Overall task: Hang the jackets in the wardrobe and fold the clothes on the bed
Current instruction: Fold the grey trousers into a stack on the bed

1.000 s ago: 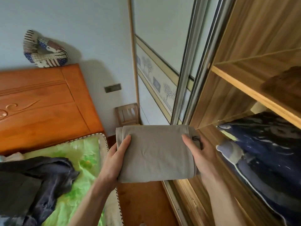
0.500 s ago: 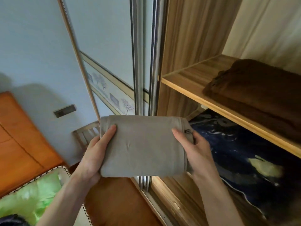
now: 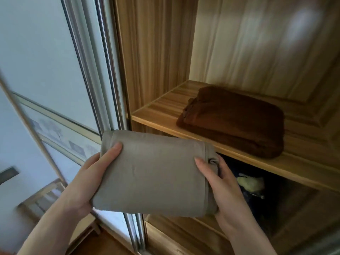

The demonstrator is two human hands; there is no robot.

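A: Biggest first. Wooden wardrobe point(image 3: 160, 57) fills the right side, interior open; the sliding door point(image 3: 55, 74) with metal rails is on the left.

B: Shelf?

A: Wardrobe shelf point(image 3: 158, 115) runs from centre out to the right edge, cut off by the frame there. A folded brown garment point(image 3: 237, 120) lies flat on it, right of centre, long side roughly along the shelf front.

B: Task item?

A: Folded grey garment point(image 3: 156, 173), held in the air in front of the wardrobe, just below and in front of the shelf's front edge, not touching it. Long axis runs left to right, slightly tilted, left end higher. Broad face up toward the camera.

B: Hands?

A: Set apart, one at each end. Left hand point(image 3: 92, 179) grips the left end, thumb on top, fingers underneath and hidden. Right hand point(image 3: 219, 184) grips the right end the same way, thumb on top beside a small loop at the hem.

B: Anything unclear?

A: Lower compartment under the shelf is dark; dark blue bedding point(image 3: 257, 196) with a pale yellow patch, shape hard to make out. Lower left is blurred: a wooden chair point(image 3: 47, 196) partly seen, and a dark wall plate point(image 3: 8, 174) cut by the left edge.
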